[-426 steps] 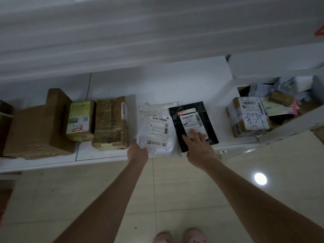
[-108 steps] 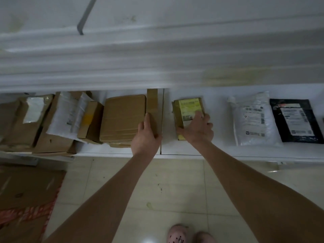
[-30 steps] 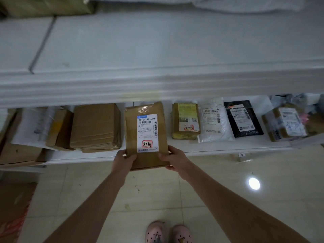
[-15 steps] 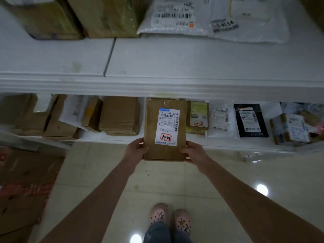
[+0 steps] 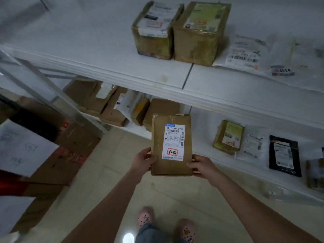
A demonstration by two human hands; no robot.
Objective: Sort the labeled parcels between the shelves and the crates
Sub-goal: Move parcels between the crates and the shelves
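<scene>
I hold a flat brown cardboard parcel (image 5: 158,148) with a white label and red stamp facing me, in front of the lower shelf (image 5: 206,120). My left hand (image 5: 142,159) grips its lower left edge and my right hand (image 5: 201,166) grips its lower right corner. On the lower shelf lie a small box with a yellow label (image 5: 228,137), a white plastic bag parcel (image 5: 253,145) and a black bag parcel (image 5: 284,155). The upper shelf (image 5: 157,74) carries two taped brown boxes (image 5: 152,30) (image 5: 199,32) and white mailer bags (image 5: 245,53).
Several brown cartons (image 5: 108,104) crowd the lower shelf's left end. Flattened cardboard and boxes (image 5: 52,162) pile on the floor at the left beside a metal shelf post (image 5: 52,90). Tiled floor (image 5: 175,195) lies underfoot, with my shoes (image 5: 145,217) below.
I have lifted the labeled parcel off the lower shelf and drawn it toward me. My view has turned left and upward, so the upper shelf's boxes show.
</scene>
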